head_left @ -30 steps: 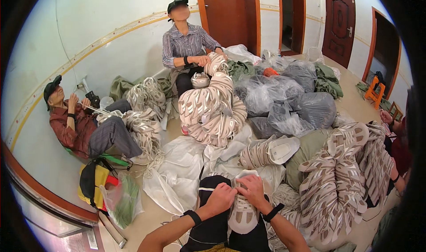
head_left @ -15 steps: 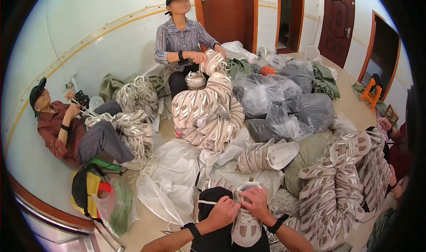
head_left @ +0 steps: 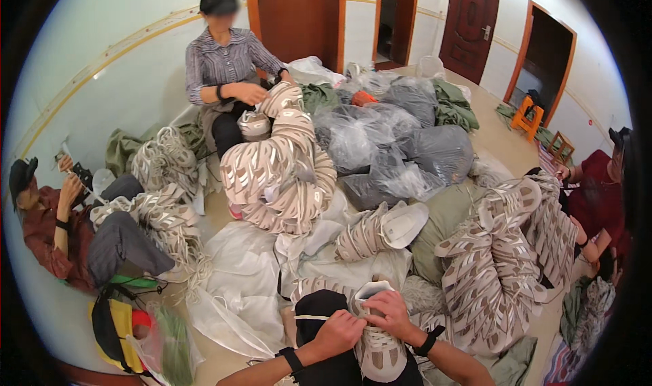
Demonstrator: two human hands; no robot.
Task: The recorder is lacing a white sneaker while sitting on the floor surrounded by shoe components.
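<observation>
A beige and white sneaker upper [head_left: 380, 359] lies toe toward me on my dark-trousered lap, laced across its lower part. My left hand [head_left: 341, 332] is closed in a pinch on a white shoelace [head_left: 311, 317], whose loose end stretches left over my knee. Just right of it, my right hand [head_left: 390, 314] grips the upper near its opening, fingers bent over the eyelet edge. The two hands' fingertips almost meet there. Whether the right fingertips also hold lace is hidden. Beyond my knees lies a row of nested uppers [head_left: 319, 287].
Long stacks of nested uppers [head_left: 485, 291] lie to the right, and a shorter stack [head_left: 363, 240] ahead on white sheeting [head_left: 234, 267]. Plastic bags [head_left: 441, 151] fill the middle. Co-workers sit at far left [head_left: 58, 230], back [head_left: 227, 73] and right [head_left: 598, 202].
My view has turned right, so the room appears shifted left and more of the right co-worker shows. The back co-worker's head has lowered. My hands stay at nearly the same spot on the upper.
</observation>
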